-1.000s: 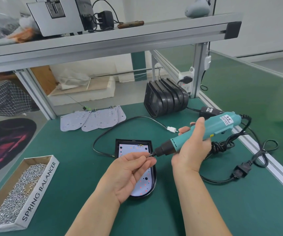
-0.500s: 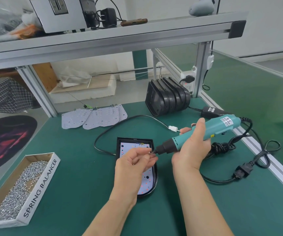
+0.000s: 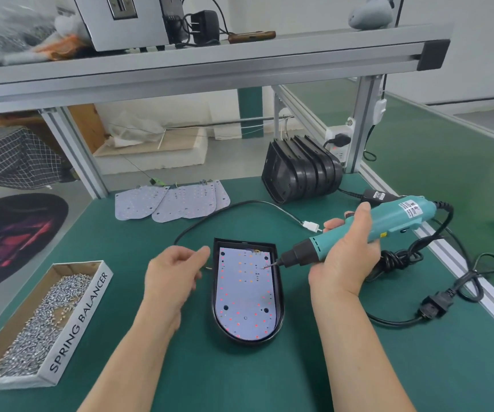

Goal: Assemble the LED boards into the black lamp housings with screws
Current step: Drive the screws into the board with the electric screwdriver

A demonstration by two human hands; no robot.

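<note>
A black lamp housing (image 3: 280, 304) lies flat on the green mat with a white LED board (image 3: 244, 295) seated inside it. My right hand (image 3: 346, 263) grips a teal electric screwdriver (image 3: 394, 220). Its bit carries a screw (image 3: 265, 266) just above the board's upper right part. My left hand (image 3: 174, 272) hovers just left of the housing with its fingers curled. A small screw tip pokes out below its thumb. Spare LED boards (image 3: 174, 200) lie fanned out farther back. A stack of empty black housings (image 3: 302, 171) stands on edge at the back right.
A cardboard box of loose screws (image 3: 40, 319) sits at the front left. The housing's black lead with a white connector (image 3: 311, 226) loops behind it. The screwdriver's cord and plug (image 3: 436, 304) lie at the right, near the table's aluminium edge. A shelf (image 3: 210, 63) runs overhead.
My left hand let go of the screw at the bit and drew back left, off the board. The screwdriver tip, carrying the screw, dipped toward the board's upper right.
</note>
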